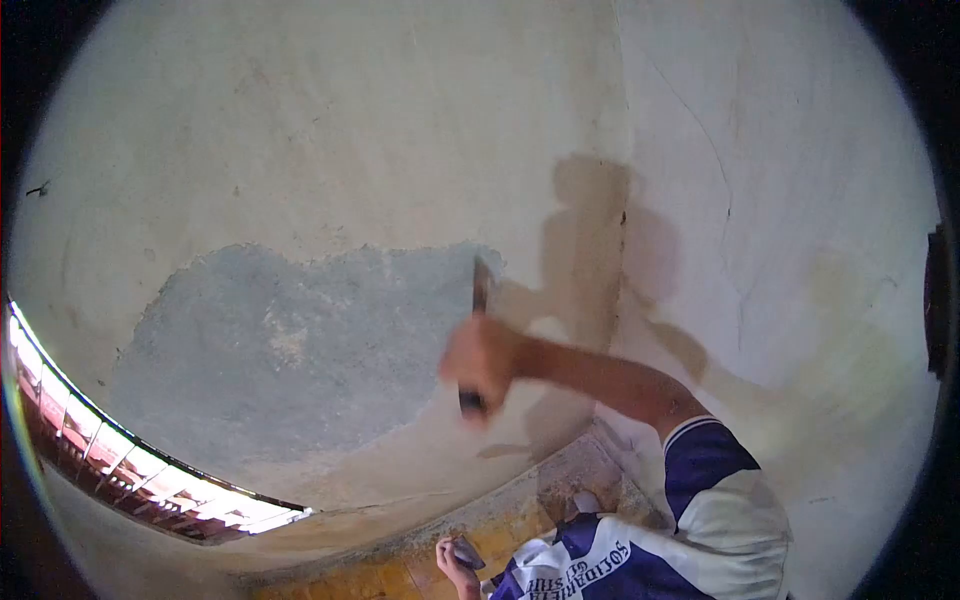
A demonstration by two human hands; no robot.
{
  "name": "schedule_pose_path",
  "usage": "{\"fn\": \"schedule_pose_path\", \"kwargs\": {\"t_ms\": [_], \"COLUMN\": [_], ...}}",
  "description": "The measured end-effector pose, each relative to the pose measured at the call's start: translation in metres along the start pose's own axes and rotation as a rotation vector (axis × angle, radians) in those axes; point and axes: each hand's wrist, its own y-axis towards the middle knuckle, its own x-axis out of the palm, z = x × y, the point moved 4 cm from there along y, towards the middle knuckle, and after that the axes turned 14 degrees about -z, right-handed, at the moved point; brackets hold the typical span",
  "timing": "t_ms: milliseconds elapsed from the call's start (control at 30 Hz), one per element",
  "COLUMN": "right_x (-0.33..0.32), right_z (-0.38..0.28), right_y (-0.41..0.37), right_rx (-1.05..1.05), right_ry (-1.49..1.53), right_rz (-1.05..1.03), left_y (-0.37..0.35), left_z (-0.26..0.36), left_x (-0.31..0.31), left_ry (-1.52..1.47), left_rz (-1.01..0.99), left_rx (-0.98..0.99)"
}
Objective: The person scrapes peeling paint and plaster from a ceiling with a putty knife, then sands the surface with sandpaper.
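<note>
My right hand (483, 365) is raised in front of the wall, its fingers wrapped round a scraper (481, 285). The dark, narrow blade points up and overlaps the upper right edge of a bare grey patch (330, 335) in the paint. Below my fist sticks out the black end of the handle. Motion blurs this hand and the tool. Low in the view, my left hand (455, 568) is curled round a flat, dark grey piece (467, 553) whose kind I cannot tell. It stays near my body, apart from the wall.
The cream wall (400, 130) meets a paler, cracked wall (780, 200) at a corner on the right, where my shadow falls. A barred window (130, 470) lets in bright light at lower left. Yellowish floor tiles (350, 582) and my foot (586, 500) show below.
</note>
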Motion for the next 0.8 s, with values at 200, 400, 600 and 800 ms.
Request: {"fn": "schedule_pose_path", "kwargs": {"t_ms": [200,400,600,800], "right_x": [-0.006,-0.020,-0.016,-0.022], "right_z": [-0.029,-0.006,0.008,-0.010], "right_y": [0.019,0.022,0.008,-0.039], "right_rx": [-0.043,0.035,0.033,0.301], "right_ry": [-0.058,-0.057,-0.156,0.005], "right_rz": [-0.010,0.128,0.057,0.157], "left_y": [0.003,0.004,0.010,0.036], "left_z": [0.004,0.023,0.040,0.085], "left_x": [0.013,0.044,0.065,0.097], "left_ry": [0.032,0.127,0.236,0.388], "left_rz": [-0.114,-0.182,-0.022,0.007], "left_rx": [0.002,-0.027,-0.032,0.213]}}
